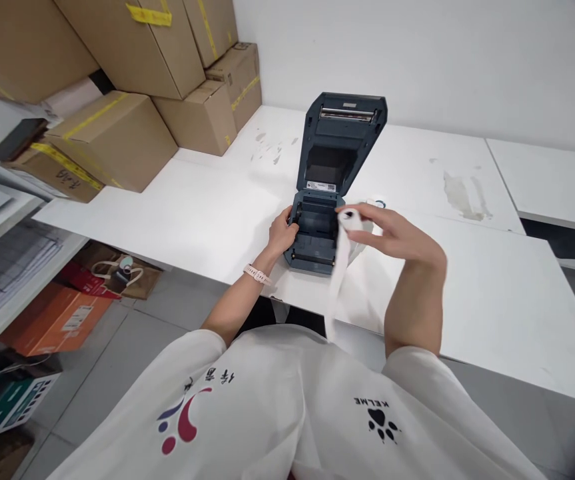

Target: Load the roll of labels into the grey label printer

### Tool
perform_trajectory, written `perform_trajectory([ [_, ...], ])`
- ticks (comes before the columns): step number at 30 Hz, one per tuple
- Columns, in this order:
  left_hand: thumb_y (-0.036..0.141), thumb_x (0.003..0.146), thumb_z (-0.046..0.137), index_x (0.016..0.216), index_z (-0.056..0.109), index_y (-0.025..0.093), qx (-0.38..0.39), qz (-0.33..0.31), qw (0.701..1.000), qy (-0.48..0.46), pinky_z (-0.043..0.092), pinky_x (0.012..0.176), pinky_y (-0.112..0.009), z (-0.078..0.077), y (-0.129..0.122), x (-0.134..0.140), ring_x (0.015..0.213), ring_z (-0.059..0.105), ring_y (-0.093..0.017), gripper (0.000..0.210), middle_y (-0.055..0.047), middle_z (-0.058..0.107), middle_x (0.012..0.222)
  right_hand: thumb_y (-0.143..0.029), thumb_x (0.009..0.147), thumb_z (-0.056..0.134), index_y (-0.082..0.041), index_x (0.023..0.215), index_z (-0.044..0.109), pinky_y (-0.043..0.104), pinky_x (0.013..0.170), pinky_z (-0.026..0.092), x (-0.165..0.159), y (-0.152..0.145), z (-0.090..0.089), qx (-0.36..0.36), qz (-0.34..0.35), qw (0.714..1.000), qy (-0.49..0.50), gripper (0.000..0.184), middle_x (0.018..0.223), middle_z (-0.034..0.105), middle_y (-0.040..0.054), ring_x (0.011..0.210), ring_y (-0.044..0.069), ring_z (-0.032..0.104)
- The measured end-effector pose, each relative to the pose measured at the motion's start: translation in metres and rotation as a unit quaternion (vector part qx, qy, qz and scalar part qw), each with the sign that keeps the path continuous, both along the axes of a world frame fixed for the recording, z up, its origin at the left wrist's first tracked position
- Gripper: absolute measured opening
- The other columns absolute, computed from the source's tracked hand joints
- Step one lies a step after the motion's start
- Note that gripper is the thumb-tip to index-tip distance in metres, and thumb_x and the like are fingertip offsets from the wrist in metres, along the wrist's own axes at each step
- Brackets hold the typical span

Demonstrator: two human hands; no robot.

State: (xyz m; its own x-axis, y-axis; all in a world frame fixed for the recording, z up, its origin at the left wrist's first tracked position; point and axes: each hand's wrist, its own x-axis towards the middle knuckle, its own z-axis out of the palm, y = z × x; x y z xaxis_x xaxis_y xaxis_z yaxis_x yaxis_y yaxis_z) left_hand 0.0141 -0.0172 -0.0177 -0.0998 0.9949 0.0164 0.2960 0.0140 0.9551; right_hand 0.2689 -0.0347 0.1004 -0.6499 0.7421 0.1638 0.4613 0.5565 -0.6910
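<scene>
A dark blue-grey label printer point(316, 243) stands on the white table with its lid point(335, 143) raised, so its inner bay shows. My left hand point(282, 232) grips the left side of its base, thumb on the rim. Just beside the right edge of the bay, my right hand point(392, 230) pinches a small roll of white label paper point(348, 223) between thumb and fingers. A loose strip of paper point(336, 280) hangs from the roll past the table's front edge. Behind my right hand lies a whitish thing with a blue rim point(380, 204), mostly hidden.
Taped cardboard boxes point(117, 137) are stacked on the table's left end against the wall. White shelves point(17, 227) stand at the left, with an orange box point(57, 320) and a paper bag point(140, 277) below. The table's front edge point(192, 272) runs close to my body.
</scene>
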Motion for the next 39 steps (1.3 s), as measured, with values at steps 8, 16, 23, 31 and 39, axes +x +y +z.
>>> perform_trajectory([
  [8,0.012,0.070,0.052,0.136,0.060,0.021,0.011,-0.003,0.999,-0.032,0.045,0.109,-0.041,-0.006,0.002,0.001,0.125,0.062,-0.028,0.068,-0.006,0.068,0.136,-0.011,0.090,0.051,-0.013,0.132,0.062,0.049,0.096,0.048,-0.091,0.041,-0.045,0.110,-0.049,0.934,-0.337,0.043,0.122,0.067,0.0191,0.115,0.036,0.062],
  [16,0.024,0.076,0.061,0.140,0.052,0.019,-0.026,-0.037,0.986,-0.163,0.049,0.103,-0.039,0.010,-0.011,0.006,0.121,0.062,-0.026,0.065,-0.011,0.061,0.143,-0.022,0.101,0.042,-0.016,0.124,0.070,0.049,0.100,0.053,-0.064,-0.042,-0.068,0.153,-0.078,0.979,-0.108,0.037,0.130,0.069,0.0134,0.119,0.031,0.060],
  [23,0.029,0.077,0.065,0.149,0.041,0.017,-0.059,-0.053,0.979,-0.187,0.048,0.108,-0.043,0.010,-0.010,0.005,0.129,0.058,-0.029,0.077,-0.013,0.054,0.150,-0.024,0.103,0.038,-0.026,0.133,0.064,0.057,0.109,0.047,-0.067,-0.081,-0.095,0.166,-0.136,0.976,-0.047,0.040,0.142,0.064,0.0079,0.136,0.030,0.055],
  [31,0.033,0.079,0.068,0.152,0.037,0.021,-0.066,-0.052,0.981,-0.175,0.047,0.110,-0.037,0.000,-0.006,0.003,0.137,0.054,-0.026,0.081,-0.011,0.048,0.157,-0.033,0.103,0.042,-0.030,0.133,0.061,0.057,0.111,0.040,-0.083,-0.092,-0.090,0.180,-0.177,0.965,-0.073,0.035,0.141,0.063,0.0075,0.129,0.031,0.056],
  [39,0.033,0.079,0.067,0.153,0.034,0.019,-0.061,-0.056,0.981,-0.175,0.046,0.111,-0.038,-0.002,-0.005,0.002,0.137,0.054,-0.027,0.083,-0.012,0.047,0.157,-0.033,0.104,0.043,-0.028,0.127,0.062,0.053,0.100,0.041,-0.081,-0.091,-0.091,0.157,-0.174,0.968,-0.085,0.031,0.148,0.059,0.0034,0.127,0.033,0.052],
])
